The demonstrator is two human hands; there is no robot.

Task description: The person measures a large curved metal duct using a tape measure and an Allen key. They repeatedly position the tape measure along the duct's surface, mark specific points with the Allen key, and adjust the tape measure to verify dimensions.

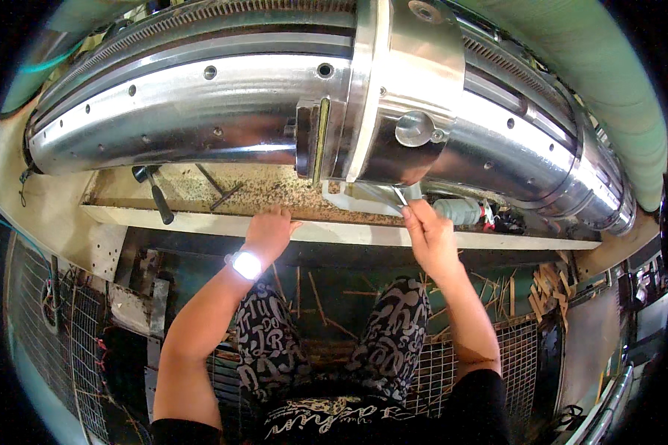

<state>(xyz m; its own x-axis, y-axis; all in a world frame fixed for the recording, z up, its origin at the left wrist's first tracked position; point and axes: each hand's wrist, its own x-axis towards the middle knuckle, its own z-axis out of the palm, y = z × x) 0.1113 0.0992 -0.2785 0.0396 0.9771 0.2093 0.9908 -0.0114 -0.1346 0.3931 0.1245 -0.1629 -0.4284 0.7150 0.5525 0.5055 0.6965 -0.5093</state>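
My left hand [269, 236] rests on the front rim of a cream metal trough [334, 228], fingers reaching over it and thumb apart, holding nothing. My right hand [430, 236] is closed around a slim, shiny metal tool [399, 196]; the fingers cover most of it, so its kind cannot be made out. The tool points up at the underside of a metal collar [416, 81] on a large polished cylinder [178, 122]. Beside it, a translucent plastic container [349, 199] lies in the trough under the collar.
A black-handled tool [162, 204] leans over the trough's left part, near a dark T-shaped key [225, 196]. A cloudy plastic bottle [456, 211] lies right of my right hand. Green rollers [608, 81] stand behind. Wood scraps [549, 293] and wire grating [497, 348] are below.
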